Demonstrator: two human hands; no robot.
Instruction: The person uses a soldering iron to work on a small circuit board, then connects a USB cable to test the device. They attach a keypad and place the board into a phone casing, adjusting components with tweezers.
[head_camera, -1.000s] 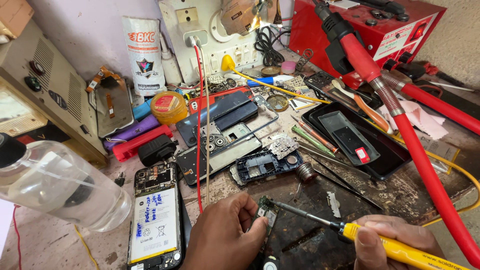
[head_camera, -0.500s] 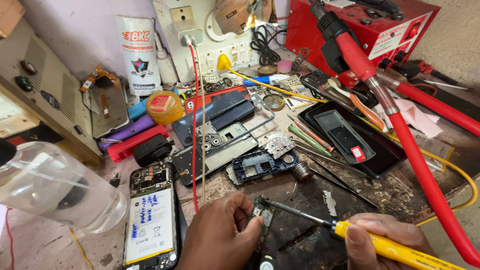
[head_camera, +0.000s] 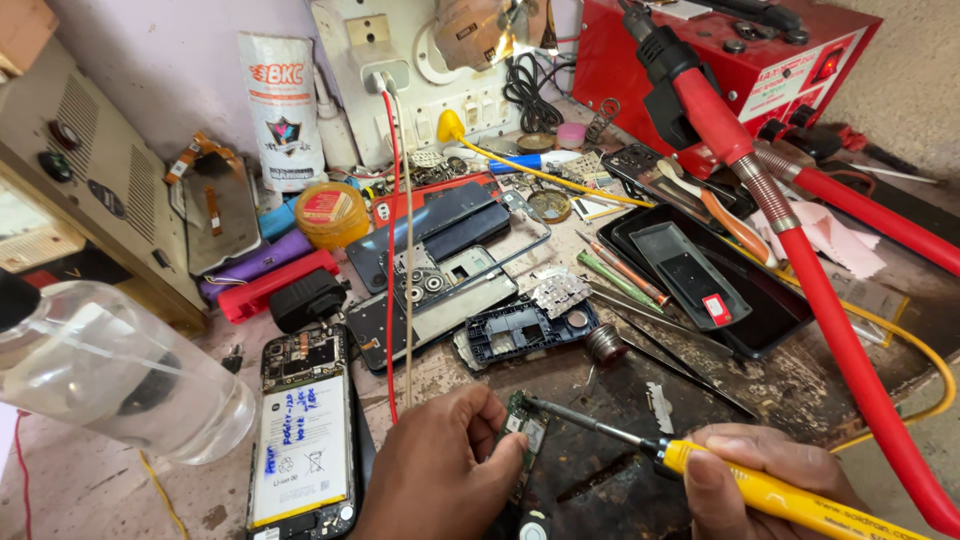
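One small circuit board (head_camera: 527, 432) between left fingers (head_camera: 497, 412).

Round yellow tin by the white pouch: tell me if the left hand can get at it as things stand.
Probably yes. The left hand would first have to let go of the small circuit board; the way to the yellow tin crosses only low phone parts and thin hanging wires.

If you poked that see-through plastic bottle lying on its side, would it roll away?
Probably yes. The clear plastic bottle lies on its rounded side on the workbench, so a nudge would likely set it rolling. It looks mostly empty, so it is probably light and easy to shove. The opened phone with the white battery beside it might stop it.
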